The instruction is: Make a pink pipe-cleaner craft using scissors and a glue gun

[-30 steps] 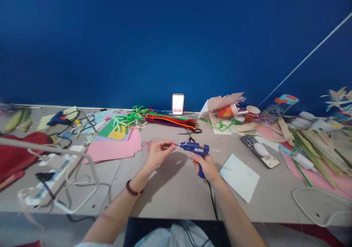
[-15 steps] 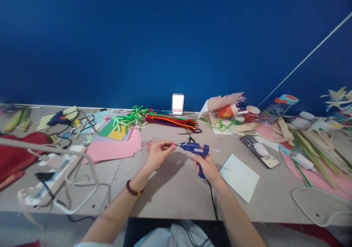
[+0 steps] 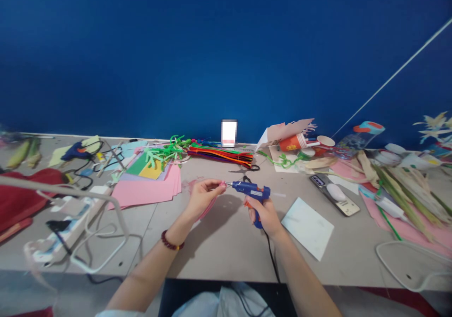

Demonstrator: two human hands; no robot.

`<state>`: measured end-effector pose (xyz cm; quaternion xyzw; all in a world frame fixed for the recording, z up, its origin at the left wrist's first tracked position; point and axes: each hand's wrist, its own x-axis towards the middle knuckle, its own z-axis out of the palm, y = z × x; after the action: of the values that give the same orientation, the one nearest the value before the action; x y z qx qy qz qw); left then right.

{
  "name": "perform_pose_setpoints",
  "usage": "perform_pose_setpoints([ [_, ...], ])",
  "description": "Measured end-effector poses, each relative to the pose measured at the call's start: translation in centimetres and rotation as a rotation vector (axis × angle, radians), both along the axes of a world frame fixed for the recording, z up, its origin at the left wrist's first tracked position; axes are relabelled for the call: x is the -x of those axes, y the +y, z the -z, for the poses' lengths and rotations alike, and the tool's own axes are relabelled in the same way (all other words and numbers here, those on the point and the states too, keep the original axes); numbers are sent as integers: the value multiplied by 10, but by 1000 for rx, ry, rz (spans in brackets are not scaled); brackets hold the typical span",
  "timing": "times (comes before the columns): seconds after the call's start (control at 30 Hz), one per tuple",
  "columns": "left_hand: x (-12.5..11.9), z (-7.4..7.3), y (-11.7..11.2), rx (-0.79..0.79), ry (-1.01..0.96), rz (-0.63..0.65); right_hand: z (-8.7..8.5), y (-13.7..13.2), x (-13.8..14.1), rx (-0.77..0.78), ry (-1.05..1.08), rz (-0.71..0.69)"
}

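Our left hand (image 3: 204, 198) is nearly closed, its fingertips (image 3: 216, 185) pinched around a small pink piece (image 3: 222, 184). A curved pink strip (image 3: 207, 210) hangs below the palm; we cannot tell whether the two are joined. Our right hand (image 3: 264, 216) is closed around the handle of a blue glue gun (image 3: 251, 191), whose nozzle sits just beside the pink piece. Both hands hover above the middle of the worktop (image 3: 219, 256), nearer the front edge than the back. A black cord (image 3: 271, 256) runs from the gun down over the front edge. To the left lies a stack of pink paper (image 3: 144, 194); to the right, a white card (image 3: 308, 228). Toward the back edge, behind the gun, lies a bundle of coloured pipe cleaners (image 3: 221, 156), with scissors (image 3: 243, 170) just in front of it. A bead bracelet (image 3: 170, 241) circles our left wrist.
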<state>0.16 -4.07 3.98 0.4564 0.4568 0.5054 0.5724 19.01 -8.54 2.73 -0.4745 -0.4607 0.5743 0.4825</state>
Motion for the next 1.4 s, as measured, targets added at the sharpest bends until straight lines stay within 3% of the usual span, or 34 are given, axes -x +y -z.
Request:
perform_pose_setpoints([
  [0.67,2,6,2,13,-32,9,0,0,-1,36,28,-36],
  [0.87,-1,-1,0,-12,12,-33,1,1,-1,39,5,-35],
  [1.2,-3,-7,-1,-54,70,-87,1,-1,-2,19,-82,16],
  [1.4,0,-6,2,25,-42,-114,1,1,-4,19,8,78],
])
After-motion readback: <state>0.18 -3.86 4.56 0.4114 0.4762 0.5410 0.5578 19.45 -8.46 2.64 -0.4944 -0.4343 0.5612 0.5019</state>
